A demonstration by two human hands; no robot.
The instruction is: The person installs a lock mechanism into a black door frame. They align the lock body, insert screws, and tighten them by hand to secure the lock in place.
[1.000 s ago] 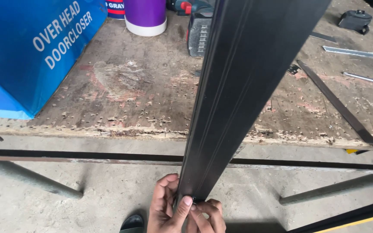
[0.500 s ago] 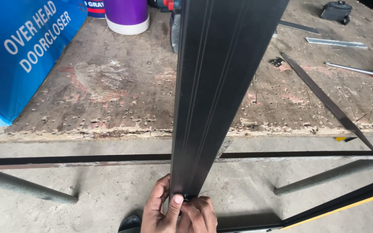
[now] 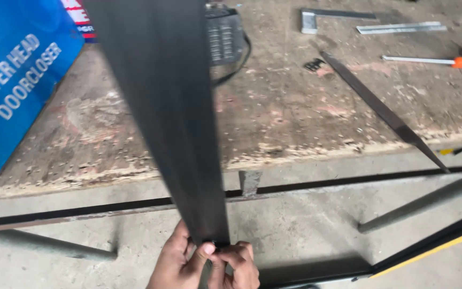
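Both hands meet at the near end of a long black profile [image 3: 161, 107], which rises from them toward the camera and blocks the middle of the view. The left hand [image 3: 175, 265] wraps the profile's left edge with the thumb pressed on its front face; the right hand [image 3: 239, 265] curls in from the right, fingertips pinching at the bottom corner. The spot is blurred, so whether a small part sits between the fingers is hard to say, though it looks like something dark is being worked into the end.

The step in hand seems to be fitting or seating something at the profile's end. The next move calls for a steady profile and firm, even thumb pressure so the piece goes in square.

Beyond, the worn wooden surface [image 3: 274, 107] carries a blue box [image 3: 12, 80] at far left, a dark tool [image 3: 224, 37] behind the profile, a flat black strip [image 3: 380, 109] running off the edge at right, a square [image 3: 327, 16], a metal bar [image 3: 399, 27] and an orange-handled screwdriver [image 3: 434, 60]. The concrete floor [image 3: 306, 225] lies below.
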